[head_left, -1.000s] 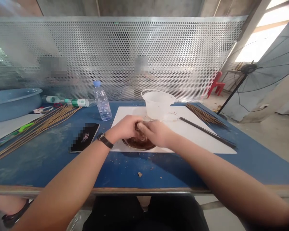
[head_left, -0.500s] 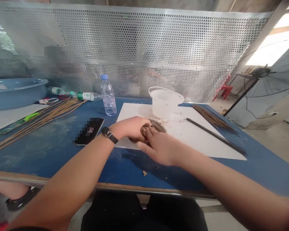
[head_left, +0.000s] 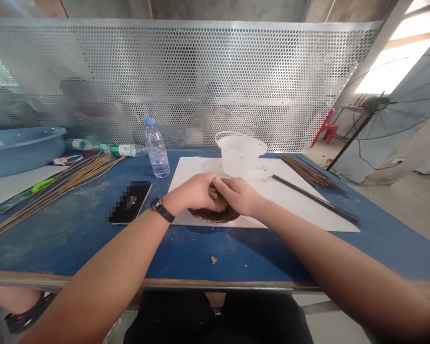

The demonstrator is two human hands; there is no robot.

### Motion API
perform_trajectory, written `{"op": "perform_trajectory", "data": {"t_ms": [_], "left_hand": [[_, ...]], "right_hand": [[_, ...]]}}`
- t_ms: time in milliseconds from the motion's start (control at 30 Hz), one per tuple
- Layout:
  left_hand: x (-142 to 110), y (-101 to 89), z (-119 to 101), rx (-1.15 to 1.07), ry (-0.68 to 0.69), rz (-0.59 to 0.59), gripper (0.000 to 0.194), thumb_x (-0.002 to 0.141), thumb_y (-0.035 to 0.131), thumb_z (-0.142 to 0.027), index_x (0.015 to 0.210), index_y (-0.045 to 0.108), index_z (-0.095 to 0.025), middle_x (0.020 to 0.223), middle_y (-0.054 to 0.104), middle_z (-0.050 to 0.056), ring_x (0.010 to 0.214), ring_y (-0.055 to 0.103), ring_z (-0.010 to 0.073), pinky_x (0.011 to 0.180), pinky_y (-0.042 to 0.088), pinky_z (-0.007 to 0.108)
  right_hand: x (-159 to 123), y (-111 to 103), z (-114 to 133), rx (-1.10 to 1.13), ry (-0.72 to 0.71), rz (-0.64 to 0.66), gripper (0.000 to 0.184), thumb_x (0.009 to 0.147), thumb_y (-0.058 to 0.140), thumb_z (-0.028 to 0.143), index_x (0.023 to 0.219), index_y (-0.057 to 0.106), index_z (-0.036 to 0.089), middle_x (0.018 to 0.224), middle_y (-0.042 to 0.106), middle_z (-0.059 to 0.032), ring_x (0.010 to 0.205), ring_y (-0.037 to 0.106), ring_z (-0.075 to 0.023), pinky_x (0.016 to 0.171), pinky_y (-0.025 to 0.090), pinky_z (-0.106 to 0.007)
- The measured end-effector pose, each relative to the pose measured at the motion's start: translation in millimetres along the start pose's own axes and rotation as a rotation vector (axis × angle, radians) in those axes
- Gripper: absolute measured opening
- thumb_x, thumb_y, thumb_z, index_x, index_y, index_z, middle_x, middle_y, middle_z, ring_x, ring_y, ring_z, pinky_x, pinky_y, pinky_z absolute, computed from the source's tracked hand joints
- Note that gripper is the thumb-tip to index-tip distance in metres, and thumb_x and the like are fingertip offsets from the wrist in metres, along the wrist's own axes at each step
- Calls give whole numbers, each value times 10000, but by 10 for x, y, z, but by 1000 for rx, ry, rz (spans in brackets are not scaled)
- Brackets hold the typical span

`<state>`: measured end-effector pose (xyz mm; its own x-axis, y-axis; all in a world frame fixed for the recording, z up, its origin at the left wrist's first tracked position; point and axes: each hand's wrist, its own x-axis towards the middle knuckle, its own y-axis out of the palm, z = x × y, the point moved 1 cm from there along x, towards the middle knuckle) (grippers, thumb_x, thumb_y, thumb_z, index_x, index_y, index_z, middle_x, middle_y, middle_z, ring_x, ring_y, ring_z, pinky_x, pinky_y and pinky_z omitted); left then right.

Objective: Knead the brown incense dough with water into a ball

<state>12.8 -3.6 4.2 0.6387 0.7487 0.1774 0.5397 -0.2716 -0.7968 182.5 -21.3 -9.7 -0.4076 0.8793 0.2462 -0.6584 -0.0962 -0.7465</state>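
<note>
Over shallow dark-brown dish (head_left: 215,219), left hand (head_left: 200,192), right hand (head_left: 239,195) gripping brown lump (head_left: 212,193), rough, partly hidden.

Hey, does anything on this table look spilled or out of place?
Yes: a pale crumb and smaller specks lie on the blue tabletop, outside the bowl, looking like spillage. More bits dot the white board beside the bucket. A green-labelled bottle also lies on its side, unlike the standing blue-capped bottle.

Brown lump (head_left: 213,192) was mostly hidden by left hand (head_left: 198,192) and right hand (head_left: 239,196), as was the dish (head_left: 215,219)'s far rim. Right fingers were unseen. Basin (head_left: 21,152) was cut off left, fan (head_left: 376,102) right. Bottle label (head_left: 160,158) was unreadable.
</note>
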Motion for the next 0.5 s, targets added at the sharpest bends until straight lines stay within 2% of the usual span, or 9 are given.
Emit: {"op": "perform_trajectory", "data": {"t_ms": [133,233,300,367,500], "left_hand": [[7,-6,-7,-103,-32,-65,499,591,831,-284,1049,651,-206,1026,752,41,881,700,241,710,537,312],[6,-31,40,-109,-85,-44,528,567,856,-288,1054,668,-208,1001,758,37,877,705,249,698,533,316],[4,-56,73,-40,-127,-42,502,541,878,-314,996,695,-203,969,762,37,864,701,259,677,516,316],[7,-74,95,35,-154,-46,463,524,888,-336,930,714,-198,935,764,32,844,693,259,655,491,309],[24,-56,113,69,-112,-21,357,564,854,-382,828,707,-191,800,733,-2,780,658,229,607,438,283]], "right_hand": [[12,0,-14,147,172,-43,651,1009,303,681,743,622,180,788,718,-81,764,636,-214,688,439,-316],[13,6,-20,154,234,-18,661,1009,297,681,729,625,179,788,718,-88,773,637,-217,693,439,-319],[13,-1,-15,76,176,-38,630,1018,305,655,733,613,185,785,713,-81,761,625,-207,689,424,-314],[6,-19,9,-23,47,-88,579,1033,315,606,743,594,190,769,694,-69,735,599,-189,678,402,-305],[-38,-68,105,-162,-221,-115,492,1050,336,496,783,608,185,751,651,-49,703,549,-164,671,370,-294]]}}
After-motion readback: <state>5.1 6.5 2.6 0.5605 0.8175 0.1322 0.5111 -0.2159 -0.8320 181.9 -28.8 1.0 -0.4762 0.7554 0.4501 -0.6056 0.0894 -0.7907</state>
